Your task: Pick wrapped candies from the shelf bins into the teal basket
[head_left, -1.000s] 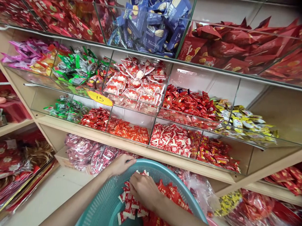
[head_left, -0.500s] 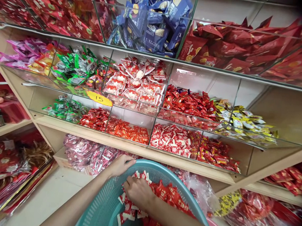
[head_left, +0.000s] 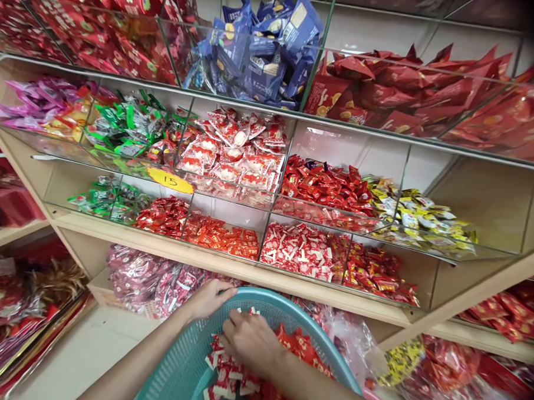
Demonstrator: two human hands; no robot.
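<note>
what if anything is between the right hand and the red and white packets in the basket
Nothing visible: the right hand is already down inside the teal basket, right over the red and white packets. The left hand holds the rim, out of the way.

Our left hand (head_left: pixel 210 300) bare, thumb (head_left: pixel 228 292) slender; our right hand (head_left: pixel 252 341) bare too, knuckles (head_left: pixel 243 320) rounded. Our forearms (head_left: pixel 140 358) bare as far as view reaches, slim, tapering to wrists (head_left: pixel 186 314).
</note>
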